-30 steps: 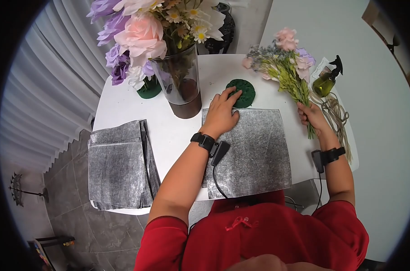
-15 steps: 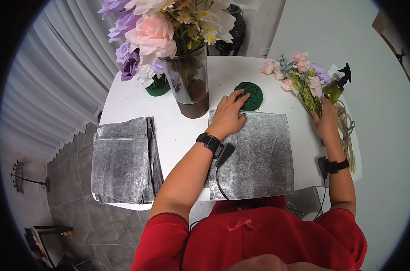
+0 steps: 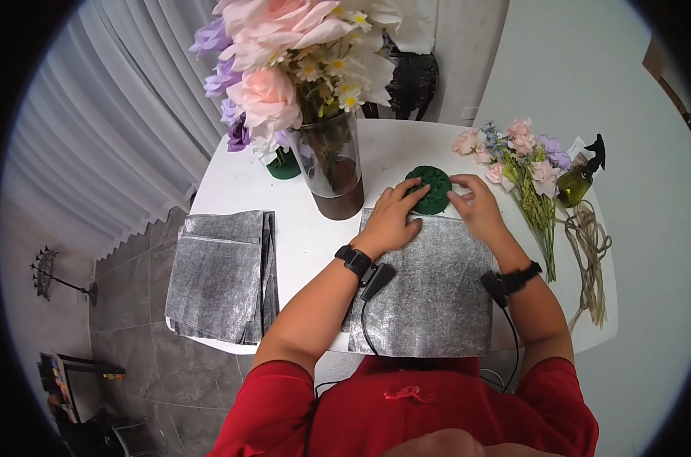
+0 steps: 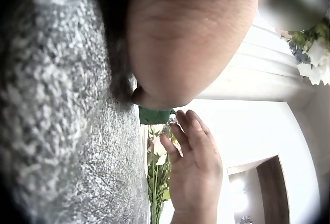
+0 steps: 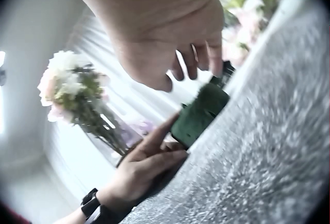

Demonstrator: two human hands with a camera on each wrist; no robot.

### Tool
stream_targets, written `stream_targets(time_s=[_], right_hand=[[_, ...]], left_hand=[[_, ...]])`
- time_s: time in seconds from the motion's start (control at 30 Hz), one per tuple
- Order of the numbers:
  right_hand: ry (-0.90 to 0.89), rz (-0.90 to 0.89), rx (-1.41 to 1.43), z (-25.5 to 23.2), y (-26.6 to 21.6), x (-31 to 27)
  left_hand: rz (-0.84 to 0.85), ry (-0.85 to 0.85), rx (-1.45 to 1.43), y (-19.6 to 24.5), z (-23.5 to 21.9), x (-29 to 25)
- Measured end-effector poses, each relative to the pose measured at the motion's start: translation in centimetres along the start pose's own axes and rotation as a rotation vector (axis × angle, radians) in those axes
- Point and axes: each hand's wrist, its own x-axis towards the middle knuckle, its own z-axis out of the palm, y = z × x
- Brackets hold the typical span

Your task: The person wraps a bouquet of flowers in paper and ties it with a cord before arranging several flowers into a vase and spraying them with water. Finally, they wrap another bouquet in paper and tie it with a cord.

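A round dark green block of floral foam (image 3: 434,195) sits at the far edge of a grey, fibrous-looking sheet (image 3: 429,293). My left hand (image 3: 391,223) rests with its extended fingers on the foam's left side, its thumb over the sheet. On the other side, my right hand (image 3: 478,212) has its fingers spread and loosely bent right by the foam's right edge, holding nothing. The right wrist view shows those fingers above the foam (image 5: 200,117), while the left hand (image 5: 142,172) touches its opposite side. A small bunch of pink and purple flowers (image 3: 522,156) lies to the right.
A tall glass vase (image 3: 338,171) of large flowers stands at the back left, with another green foam piece (image 3: 284,165) behind it. Stacked grey sheets (image 3: 214,282) lie at left. A spray bottle (image 3: 576,183) and a raffia bundle (image 3: 587,259) occupy the right edge.
My right hand has let go of the flower bunch, leaving it lying on the table, and has moved left to the foam. The left hand has stayed on the foam.
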Motion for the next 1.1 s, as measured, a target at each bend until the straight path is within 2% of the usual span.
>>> stream_targets(time_s=[0.03, 0.1, 0.17, 0.23, 0.3, 0.37, 0.43, 0.5, 0.57, 0.6, 0.63, 0.73, 0.87, 0.97, 1.03, 1.1], right_hand=[[0.004, -0.006, 0.012, 0.7, 1.3, 0.4], [0.193, 0.325, 0.651, 1.8, 3.4, 1.4], [0.189, 0.373, 0.693, 1.8, 5.3, 1.4], [0.118, 0.374, 0.767, 1.4, 5.4, 1.4], [0.098, 0.379, 0.74, 1.5, 5.7, 1.6], [0.089, 0.381, 0.721, 1.7, 5.8, 1.5], [-0.004, 0.37, 0.6, 1.9, 5.5, 1.6], [0.023, 0.333, 0.63, 2.0, 5.1, 1.6], [0.027, 0.39, 0.71, 1.8, 4.9, 1.6], [0.023, 0.387, 0.715, 1.8, 5.2, 1.5], [0.018, 0.366, 0.766, 2.0, 5.5, 1.5], [0.031, 0.345, 0.811, 2.3, 5.9, 1.6], [0.093, 0.322, 0.707, 2.4, 5.5, 1.6], [0.077, 0.285, 0.65, 3.1, 6.6, 1.6], [0.07, 0.266, 0.668, 3.3, 6.9, 1.6], [-0.009, 0.257, 0.512, 3.4, 7.3, 1.7]], left_hand=[[0.005, -0.007, -0.012, 0.0, 0.0, 0.0], [0.009, -0.008, -0.01, -0.2, -0.2, 0.3], [0.056, 0.025, -0.078, -0.3, -0.1, 0.3], [0.027, 0.05, -0.135, 0.2, -0.2, 0.5], [-0.089, 0.079, -0.294, 0.6, -0.4, 0.4], [-0.092, 0.1, -0.169, 0.7, -0.5, 0.2], [0.013, 0.157, 0.138, 2.0, -1.2, 0.5], [0.068, 0.094, 0.187, 3.2, -1.1, 0.6], [0.151, -0.111, 0.384, 6.7, -1.1, 1.0], [0.057, -0.245, 0.396, 7.6, -0.8, 1.2], [0.049, -0.243, 0.403, 7.7, -0.2, 1.5], [0.044, -0.4, 0.572, 5.9, 1.4, 3.4], [0.14, -0.339, 0.566, 1.8, 1.6, 5.6], [0.112, -0.294, 0.664, -1.7, 1.2, 6.9], [0.114, -0.265, 0.746, -2.4, 0.5, 7.8], [-0.042, -0.267, 0.861, -2.2, -0.1, 8.4]])
